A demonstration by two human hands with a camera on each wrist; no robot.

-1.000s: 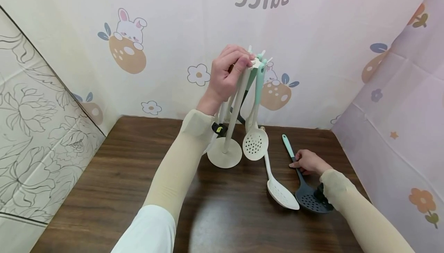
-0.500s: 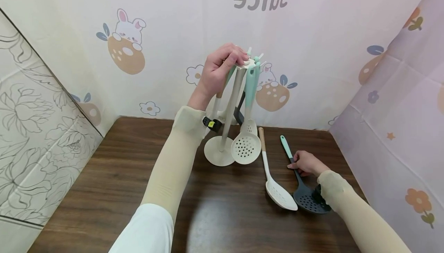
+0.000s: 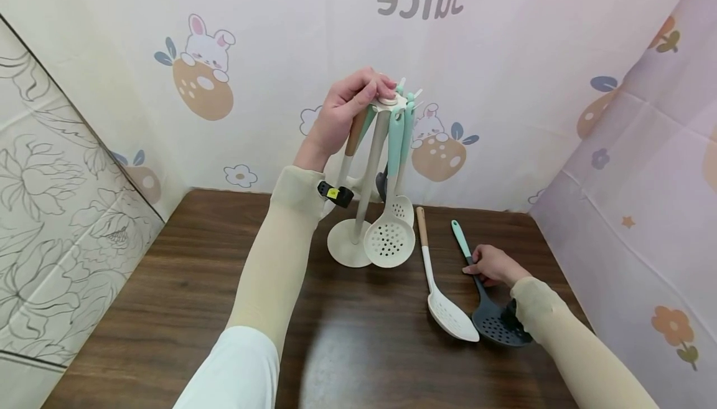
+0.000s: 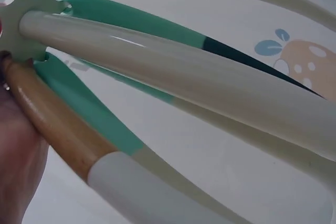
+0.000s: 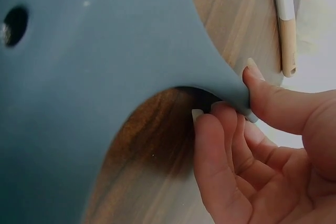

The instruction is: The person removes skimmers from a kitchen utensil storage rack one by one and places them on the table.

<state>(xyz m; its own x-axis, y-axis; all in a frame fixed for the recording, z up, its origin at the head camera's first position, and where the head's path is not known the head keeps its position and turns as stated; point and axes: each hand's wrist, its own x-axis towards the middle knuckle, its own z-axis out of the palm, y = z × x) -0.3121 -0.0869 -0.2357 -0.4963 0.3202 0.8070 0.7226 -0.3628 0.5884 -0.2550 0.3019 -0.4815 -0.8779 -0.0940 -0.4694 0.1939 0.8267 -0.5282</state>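
Observation:
My left hand (image 3: 343,107) grips the top of a cream utensil stand (image 3: 372,169), whose upright post leans slightly. Several utensils hang from it, including a mint-handled white skimmer (image 3: 389,242) at the front. A wooden-handled white utensil (image 4: 58,121) hangs beside that hand in the left wrist view; its head is hidden by my forearm. On the table, my right hand (image 3: 494,264) pinches the dark grey shaft of a mint-handled skimmer (image 3: 495,325). In the right wrist view the thumb lies above the shaft, with fingers beneath. A white slotted spoon (image 3: 450,315) lies left of the dark skimmer.
The dark wood table (image 3: 207,284) meets a patterned curtain (image 3: 269,54) at its back edge, and more patterned cloth (image 3: 627,166) rises on the right. Pale floral panels (image 3: 61,185) stand at the left.
The stand's hanging utensils have turned and swung leftward, bringing a wooden handle into sight beside my left hand. That hand and the stand have shifted slightly left. My right hand keeps its pinch.

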